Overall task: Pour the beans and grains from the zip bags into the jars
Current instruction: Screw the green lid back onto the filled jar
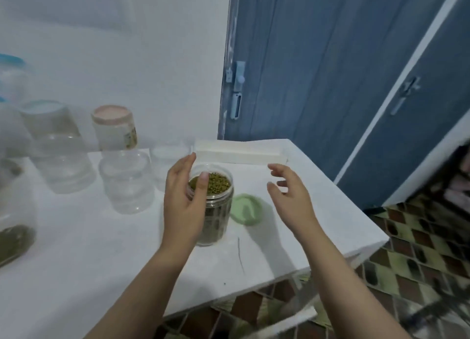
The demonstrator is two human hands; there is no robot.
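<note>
The clear plastic jar of green beans [216,206] stands upright and uncapped on the white surface [101,249]. The left hand [181,198] wraps the jar's left side, thumb over the rim; its grip is closed on the jar. The round pale green lid [248,210] lies flat just right of the jar. The right hand [290,196] hovers right of the jar, above the lid, its grip open and empty. Empty clear jars [127,181] stand left of the bean jar.

A single wide-angle view from the person's head looks forward and down, close over the white surface [101,249]. Both forearms reach in from the near edge. The far wall [127,46] and the blue door [318,71] on the right close the scene.
</note>
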